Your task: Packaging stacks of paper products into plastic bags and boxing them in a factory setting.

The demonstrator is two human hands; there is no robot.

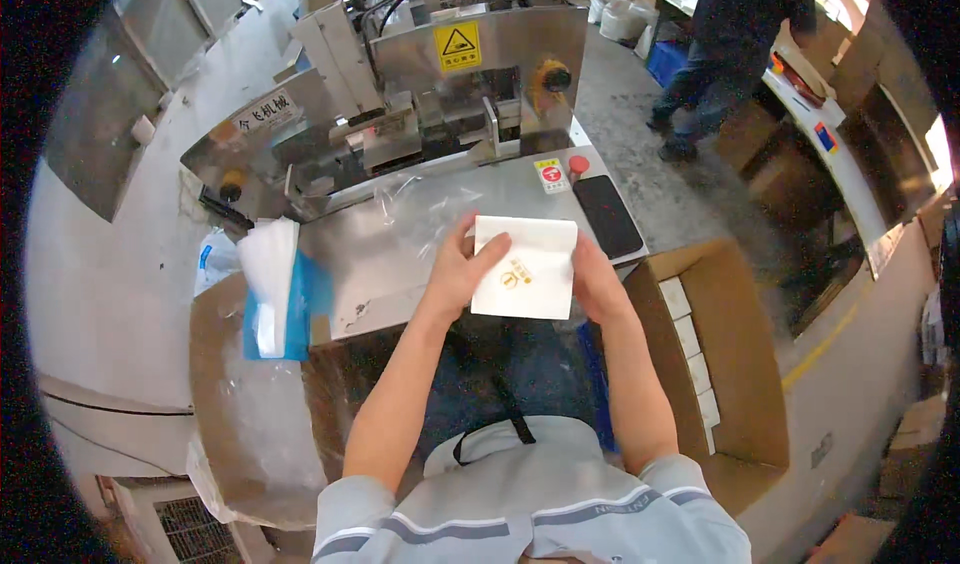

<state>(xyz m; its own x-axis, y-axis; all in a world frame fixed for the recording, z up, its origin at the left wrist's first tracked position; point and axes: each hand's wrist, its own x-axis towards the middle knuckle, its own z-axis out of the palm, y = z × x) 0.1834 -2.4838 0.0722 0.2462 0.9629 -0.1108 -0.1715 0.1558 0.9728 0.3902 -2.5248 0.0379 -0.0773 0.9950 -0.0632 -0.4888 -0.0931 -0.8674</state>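
Between both hands, above the front edge of the steel machine table (370, 264), is a white square paper packet (535, 249) with a small gold print. Its top edge looks folded and rounded. My left hand (463, 269) grips its left side, thumb across the front face and fingers behind. Along the right edge my right hand (595, 279) holds it, with most of those fingers hidden behind the packet. Crumpled clear plastic film (415, 204) lies on the steel just beyond.
A machine with a yellow warning sign (458, 46) stands ahead. A black phone (608, 214) and red stop button (578, 166) are at right. White packs (690, 339) line a cardboard box (745, 364). At left, a blue container (315, 304) holds white sheets. A person (735, 44) stands beyond.
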